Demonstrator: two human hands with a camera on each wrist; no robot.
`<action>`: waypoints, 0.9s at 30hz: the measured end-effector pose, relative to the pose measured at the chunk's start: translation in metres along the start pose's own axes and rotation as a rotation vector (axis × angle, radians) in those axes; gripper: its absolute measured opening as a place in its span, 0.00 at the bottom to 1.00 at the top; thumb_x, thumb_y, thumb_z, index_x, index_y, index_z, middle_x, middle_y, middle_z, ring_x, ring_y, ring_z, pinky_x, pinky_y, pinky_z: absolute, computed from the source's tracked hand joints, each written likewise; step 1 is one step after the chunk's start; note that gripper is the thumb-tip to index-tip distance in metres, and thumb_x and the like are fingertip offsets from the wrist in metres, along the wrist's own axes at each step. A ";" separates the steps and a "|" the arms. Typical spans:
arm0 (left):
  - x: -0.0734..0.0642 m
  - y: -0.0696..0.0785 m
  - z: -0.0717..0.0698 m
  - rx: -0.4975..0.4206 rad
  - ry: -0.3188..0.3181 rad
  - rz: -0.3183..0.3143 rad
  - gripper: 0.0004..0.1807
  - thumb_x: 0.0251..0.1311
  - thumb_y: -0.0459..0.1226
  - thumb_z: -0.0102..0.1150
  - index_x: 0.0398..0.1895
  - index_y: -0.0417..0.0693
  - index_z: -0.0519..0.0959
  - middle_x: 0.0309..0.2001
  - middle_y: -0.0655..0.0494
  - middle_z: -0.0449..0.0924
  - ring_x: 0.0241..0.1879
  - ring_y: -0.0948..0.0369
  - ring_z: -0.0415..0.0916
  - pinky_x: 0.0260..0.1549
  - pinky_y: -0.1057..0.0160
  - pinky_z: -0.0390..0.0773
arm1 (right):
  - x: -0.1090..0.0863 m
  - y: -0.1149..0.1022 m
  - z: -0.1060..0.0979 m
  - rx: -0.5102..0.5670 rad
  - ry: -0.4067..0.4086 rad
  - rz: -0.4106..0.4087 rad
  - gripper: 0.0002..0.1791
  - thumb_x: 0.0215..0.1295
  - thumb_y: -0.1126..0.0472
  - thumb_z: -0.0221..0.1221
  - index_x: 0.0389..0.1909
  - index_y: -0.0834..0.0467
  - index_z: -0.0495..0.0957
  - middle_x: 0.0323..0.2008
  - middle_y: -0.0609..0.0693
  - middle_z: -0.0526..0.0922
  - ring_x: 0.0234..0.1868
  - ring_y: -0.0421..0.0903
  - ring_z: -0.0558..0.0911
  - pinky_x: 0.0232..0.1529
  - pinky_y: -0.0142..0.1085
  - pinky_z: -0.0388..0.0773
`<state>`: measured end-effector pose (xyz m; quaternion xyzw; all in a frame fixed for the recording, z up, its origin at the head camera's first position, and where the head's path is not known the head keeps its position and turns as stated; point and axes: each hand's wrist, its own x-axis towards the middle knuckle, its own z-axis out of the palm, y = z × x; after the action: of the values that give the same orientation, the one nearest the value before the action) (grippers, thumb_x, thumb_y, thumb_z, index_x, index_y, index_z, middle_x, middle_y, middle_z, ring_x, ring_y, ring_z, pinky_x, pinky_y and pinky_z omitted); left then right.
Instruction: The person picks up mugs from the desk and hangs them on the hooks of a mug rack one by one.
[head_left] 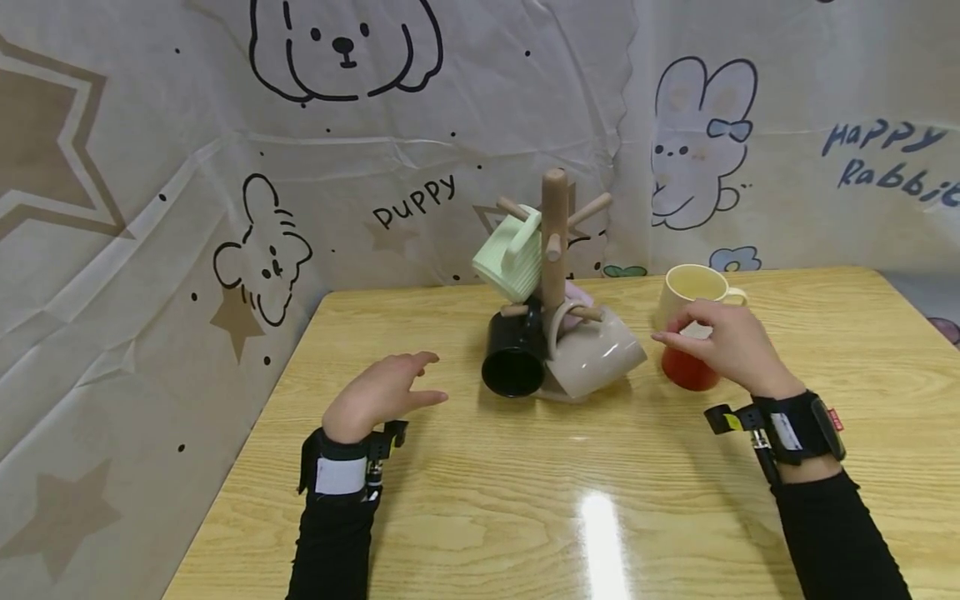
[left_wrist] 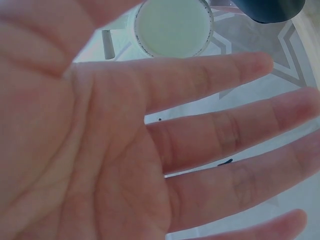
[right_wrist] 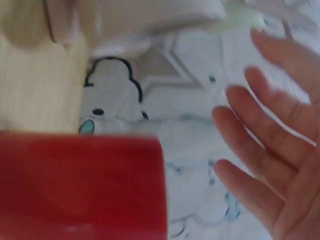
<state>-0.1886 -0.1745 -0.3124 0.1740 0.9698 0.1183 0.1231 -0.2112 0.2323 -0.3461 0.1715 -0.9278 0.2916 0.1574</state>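
Note:
On the left, my left hand (head_left: pixel 375 396) hovers over the table with fingers stretched out and holds nothing. Its spread palm fills much of the left wrist view, with the round opening of the green mug (left_wrist: pixel 175 27) beyond. My right hand (head_left: pixel 735 342) is at the red mug (head_left: pixel 686 373), overlapping it in the head view. Seen from the right wrist, its loosely bent fingers (right_wrist: pixel 270 130) stand apart from that mug's red side. Behind the right hand is a yellow mug (head_left: pixel 686 283), handle to the right.
Between the hands stands a wooden mug tree (head_left: pixel 555 200) with pegs. It bears the green mug above and, lower, a black mug (head_left: pixel 498 342), a beige mug (head_left: pixel 600 354) and a partly hidden pink mug (head_left: pixel 577 294). A printed cloth (head_left: pixel 450 150) hangs behind the table.

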 end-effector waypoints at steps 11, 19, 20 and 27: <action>0.001 0.003 0.001 0.012 0.000 0.004 0.31 0.58 0.45 0.58 0.61 0.38 0.66 0.51 0.41 0.77 0.50 0.49 0.75 0.49 0.52 0.74 | -0.035 0.103 -0.035 0.453 -0.063 0.407 0.28 0.60 0.51 0.59 0.61 0.52 0.68 0.49 0.24 0.72 0.53 0.26 0.66 0.59 0.66 0.52; -0.002 0.003 0.004 0.008 0.001 0.006 0.31 0.58 0.45 0.58 0.61 0.38 0.66 0.50 0.41 0.77 0.50 0.48 0.75 0.48 0.52 0.75 | -0.055 0.149 -0.012 0.517 -0.245 0.407 0.27 0.66 0.53 0.53 0.64 0.56 0.63 0.45 0.20 0.71 0.46 0.16 0.67 0.59 0.35 0.67; -0.002 0.003 0.004 0.008 0.002 0.007 0.31 0.58 0.45 0.58 0.61 0.37 0.66 0.50 0.41 0.77 0.50 0.48 0.75 0.48 0.52 0.75 | -0.055 0.151 -0.009 0.565 -0.246 0.410 0.25 0.66 0.53 0.53 0.62 0.55 0.66 0.44 0.21 0.73 0.46 0.17 0.69 0.54 0.28 0.70; -0.001 0.005 0.001 0.012 -0.001 0.002 0.31 0.58 0.45 0.58 0.61 0.38 0.66 0.52 0.41 0.76 0.50 0.49 0.75 0.48 0.52 0.74 | -0.053 0.152 0.005 0.984 -0.149 0.411 0.12 0.64 0.63 0.55 0.42 0.44 0.81 0.39 0.32 0.82 0.40 0.28 0.80 0.39 0.21 0.77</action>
<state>-0.1862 -0.1697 -0.3121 0.1756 0.9704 0.1123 0.1222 -0.2269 0.3591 -0.4451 0.0602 -0.7047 0.7036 -0.0683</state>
